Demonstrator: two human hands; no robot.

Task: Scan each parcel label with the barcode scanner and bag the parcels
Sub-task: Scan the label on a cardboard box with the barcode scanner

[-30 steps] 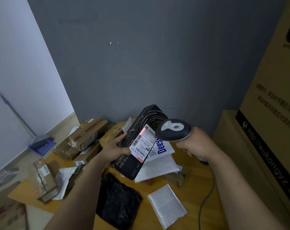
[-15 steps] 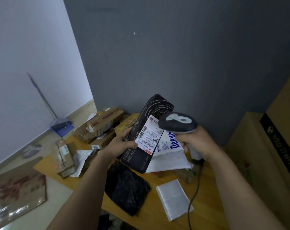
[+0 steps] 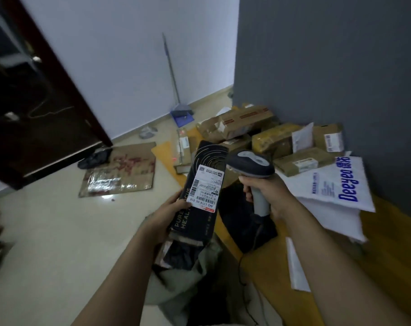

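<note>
My left hand (image 3: 169,214) grips a long black box parcel (image 3: 201,215) with gold rings and a white barcode label (image 3: 205,187). The box is held upright over the open mouth of a grey-green bag (image 3: 176,278) on the floor, its lower end just above the opening. Gripped by its handle in my right hand (image 3: 268,191) is the dark barcode scanner (image 3: 249,164), its head close to the right of the box's top. The scanner cable (image 3: 242,262) hangs down.
Several brown cardboard parcels (image 3: 246,118) are piled on the wooden table (image 3: 387,231) against the grey wall. White Deeyeo mailers (image 3: 333,184) and a black poly bag (image 3: 237,215) lie there too. Flattened cardboard (image 3: 119,172), a dustpan (image 3: 182,114) and a dark door (image 3: 35,102) are at left.
The view has swung left and down toward the floor. My left hand has carried the black box off the table side to above the bag. The scanner's red light is off the label.
</note>
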